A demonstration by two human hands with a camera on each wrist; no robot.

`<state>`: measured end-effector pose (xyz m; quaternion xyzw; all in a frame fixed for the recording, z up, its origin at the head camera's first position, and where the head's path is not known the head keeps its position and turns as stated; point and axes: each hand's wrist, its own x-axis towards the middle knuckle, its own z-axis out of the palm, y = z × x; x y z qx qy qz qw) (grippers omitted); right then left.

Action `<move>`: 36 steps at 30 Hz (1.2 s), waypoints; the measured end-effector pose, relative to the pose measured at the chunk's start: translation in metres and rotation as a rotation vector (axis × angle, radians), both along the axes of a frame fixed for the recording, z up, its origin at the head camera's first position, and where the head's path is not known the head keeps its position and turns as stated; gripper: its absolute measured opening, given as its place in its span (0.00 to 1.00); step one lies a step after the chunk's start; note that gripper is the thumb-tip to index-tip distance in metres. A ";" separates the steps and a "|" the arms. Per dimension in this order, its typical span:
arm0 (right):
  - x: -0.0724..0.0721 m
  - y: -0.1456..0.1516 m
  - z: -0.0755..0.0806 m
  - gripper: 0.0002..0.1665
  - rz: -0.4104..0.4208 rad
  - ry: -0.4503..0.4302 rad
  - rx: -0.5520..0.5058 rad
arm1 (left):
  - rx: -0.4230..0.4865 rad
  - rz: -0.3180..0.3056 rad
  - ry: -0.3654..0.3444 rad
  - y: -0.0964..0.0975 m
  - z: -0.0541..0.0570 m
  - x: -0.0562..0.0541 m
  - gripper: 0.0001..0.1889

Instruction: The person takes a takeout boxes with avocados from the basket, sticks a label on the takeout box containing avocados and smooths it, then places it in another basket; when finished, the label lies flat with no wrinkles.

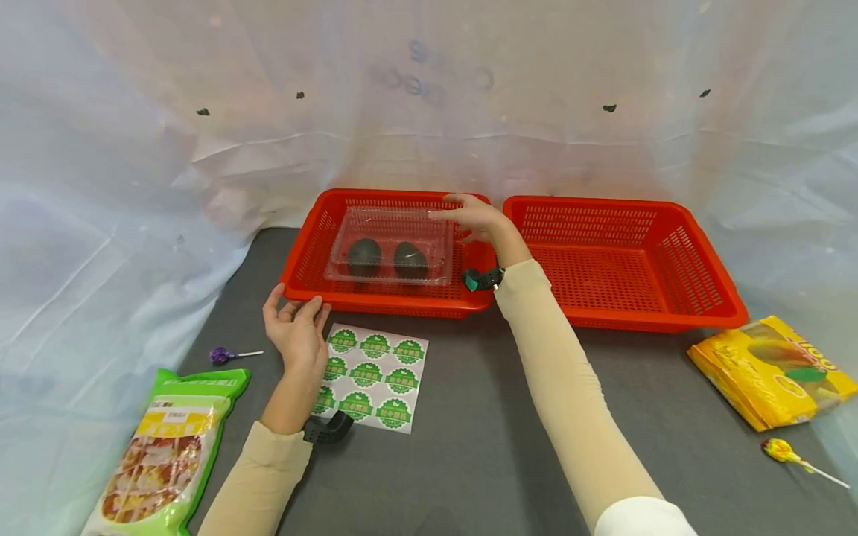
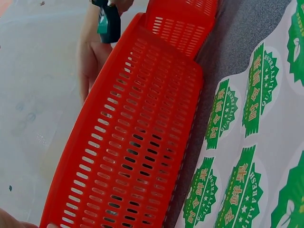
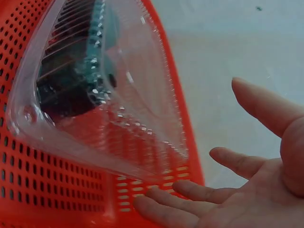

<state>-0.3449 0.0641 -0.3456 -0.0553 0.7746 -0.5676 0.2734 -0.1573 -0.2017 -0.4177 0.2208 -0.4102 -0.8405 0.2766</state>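
Box (image 1: 429, 227) in basket (image 1: 375, 301), 2 dark items (image 1: 364, 258) inside.
Right hand (image 1: 477, 216) spread, empty, box's 2 o'clock; left hand (image 1: 298, 333) half-open, touching basket, 8 o'clock.

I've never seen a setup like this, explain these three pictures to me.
No machine here: a person works barehanded. The wide picture comes from a head camera; the others from wrist cameras. On the dark surface lie a left red basket, a right red basket, a sticker sheet, a purple lollipop, a yellow lollipop, a green bag and a yellow pack. The left basket holds a clear box with two dark rounded things inside. The left hand is at that basket's rim, its grip unclear; the right hand, beside the box, holds nothing.
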 end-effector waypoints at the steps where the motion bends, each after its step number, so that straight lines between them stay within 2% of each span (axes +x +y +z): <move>1: -0.001 -0.002 -0.002 0.48 -0.005 -0.008 0.003 | -0.002 0.000 0.000 0.000 0.000 0.000 0.33; 12: -0.005 -0.005 -0.021 0.49 -0.061 -0.043 -0.031 | -0.006 -0.001 -0.010 0.001 -0.001 0.000 0.34; 17: -0.004 -0.007 -0.025 0.48 -0.026 -0.026 -0.012 | -0.021 0.003 -0.012 0.001 -0.002 0.000 0.34; 23: -0.005 -0.011 -0.028 0.38 -0.036 0.002 -0.016 | -0.026 0.006 -0.004 0.001 -0.003 -0.001 0.33; 29: -0.004 -0.013 -0.029 0.32 -0.014 -0.028 -0.026 | -0.033 0.002 0.002 0.000 -0.003 -0.001 0.33; 36: -0.002 -0.013 -0.030 0.30 0.054 -0.059 -0.078 | -0.022 0.002 -0.003 0.000 -0.002 -0.001 0.33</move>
